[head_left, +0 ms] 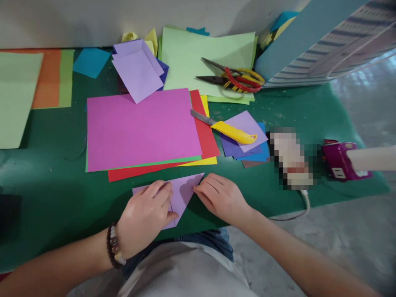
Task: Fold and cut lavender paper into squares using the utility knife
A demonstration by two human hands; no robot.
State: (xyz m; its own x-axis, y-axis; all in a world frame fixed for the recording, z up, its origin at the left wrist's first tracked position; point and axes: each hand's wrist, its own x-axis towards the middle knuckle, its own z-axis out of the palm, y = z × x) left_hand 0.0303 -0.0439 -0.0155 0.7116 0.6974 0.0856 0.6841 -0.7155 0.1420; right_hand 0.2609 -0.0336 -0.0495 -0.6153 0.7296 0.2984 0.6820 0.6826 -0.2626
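Observation:
A light purple paper [182, 193], folded into a triangle, lies on the green mat [62, 194] near its front edge. My left hand [145, 216] rests on the paper's left part, fingers curled and pressing it down. My right hand [221, 198] presses the paper's right edge with bent fingertips. Just beyond the paper lies a stack of coloured sheets with a magenta sheet [142, 128] on top.
A yellow-handled knife [225, 128] lies on small purple and blue squares [247, 138]. Scissors [235, 77] rest on light green sheets [201, 62]. More purple squares [137, 70], an orange and green pile [37, 82], a purple device [340, 161] and a tilted blue board [297, 41] stand around.

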